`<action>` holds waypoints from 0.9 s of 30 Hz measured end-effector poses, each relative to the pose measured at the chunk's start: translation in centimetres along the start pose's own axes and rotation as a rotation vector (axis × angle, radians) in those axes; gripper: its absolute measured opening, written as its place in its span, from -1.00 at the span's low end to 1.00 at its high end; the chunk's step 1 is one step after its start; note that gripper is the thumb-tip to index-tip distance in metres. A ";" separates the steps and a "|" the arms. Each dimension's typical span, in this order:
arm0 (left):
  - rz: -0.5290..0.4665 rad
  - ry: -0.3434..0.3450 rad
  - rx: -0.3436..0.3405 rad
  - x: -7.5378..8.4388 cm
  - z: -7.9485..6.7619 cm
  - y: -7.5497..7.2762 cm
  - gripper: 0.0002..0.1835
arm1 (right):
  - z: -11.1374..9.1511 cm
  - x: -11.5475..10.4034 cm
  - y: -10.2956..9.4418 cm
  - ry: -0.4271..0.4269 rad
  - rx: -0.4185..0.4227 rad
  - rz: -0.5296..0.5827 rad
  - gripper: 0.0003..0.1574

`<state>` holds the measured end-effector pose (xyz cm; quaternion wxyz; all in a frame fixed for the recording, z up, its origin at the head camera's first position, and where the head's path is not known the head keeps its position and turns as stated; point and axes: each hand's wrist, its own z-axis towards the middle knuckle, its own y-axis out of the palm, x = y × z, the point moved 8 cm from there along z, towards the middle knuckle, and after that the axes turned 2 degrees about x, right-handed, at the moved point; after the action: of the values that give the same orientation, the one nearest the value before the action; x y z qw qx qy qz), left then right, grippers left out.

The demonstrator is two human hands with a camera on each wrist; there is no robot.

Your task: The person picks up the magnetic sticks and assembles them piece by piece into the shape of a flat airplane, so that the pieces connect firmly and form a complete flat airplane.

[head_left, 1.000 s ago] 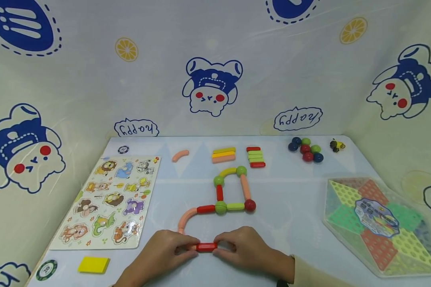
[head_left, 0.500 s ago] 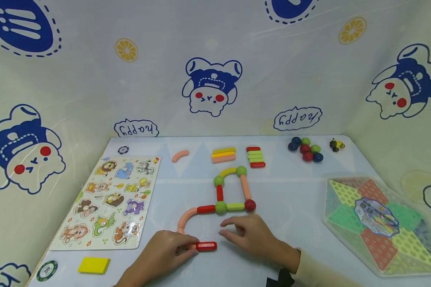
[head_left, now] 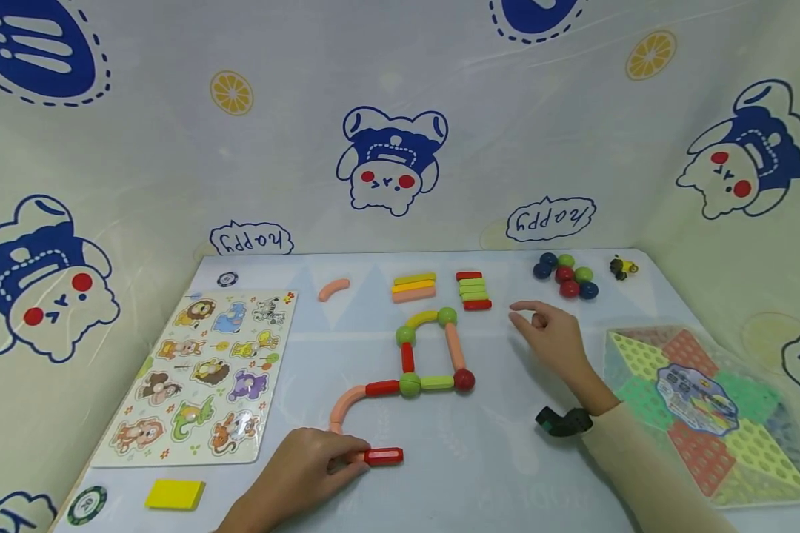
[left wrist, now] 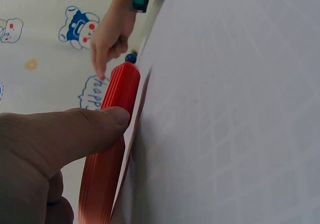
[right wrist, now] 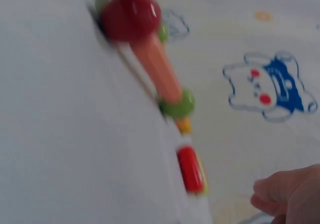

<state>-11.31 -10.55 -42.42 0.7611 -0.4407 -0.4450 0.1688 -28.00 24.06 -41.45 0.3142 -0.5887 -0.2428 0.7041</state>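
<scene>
Across the smooth, pale tabletop [head_left: 480,474], a many-sided clear plastic case [head_left: 707,414] with coloured perforated panels is set on the right, and a flat white puzzle board [head_left: 190,389] printed with cartoon animals on the left. Between them a chain of glossy plastic sticks and balls [head_left: 410,384] is laid out, its loop continued by a curved, matt-looking salmon stick [head_left: 347,403] toward the left hand [head_left: 313,466]. From the right hand [head_left: 550,340] everything is released, its thumb and forefinger parted near a neat stack of red and light-green sticks [head_left: 474,292]. By the left fingers a ridged, blunt-ended red rod [head_left: 384,457] is grasped at its left end, at the front of the tabletop.

If the left hand is twisted or lifted, the chain could be dragged askew or its joints parted, since the pieces appear to be met only end to end. By a careless brush of the right fingers, the stack could be scattered. Smallest and roundest, the shiny blue, red and green balls [head_left: 564,274] could be set rolling by a knock.
</scene>
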 end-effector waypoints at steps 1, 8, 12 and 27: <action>-0.003 0.000 0.001 0.0 0.0 0.0 -0.83 | 0.6 0.7 -0.5 0.010 0.005 -0.020 -0.53; -0.005 0.013 0.021 0.1 -0.1 -0.2 -0.84 | 3.7 4.0 -4.7 0.016 0.124 -0.152 -0.57; 0.002 0.031 0.036 0.2 -0.1 -0.4 -0.85 | 5.1 6.1 -6.1 0.104 0.106 -0.197 -0.50; 0.024 0.022 0.021 0.1 -0.1 -0.3 -0.84 | 5.6 9.6 -5.2 0.283 -0.014 -0.204 -0.12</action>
<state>-11.25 -10.69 -42.14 0.7685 -0.4398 -0.4294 0.1778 -33.69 34.74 -43.22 0.4110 -0.6566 -0.2594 0.5768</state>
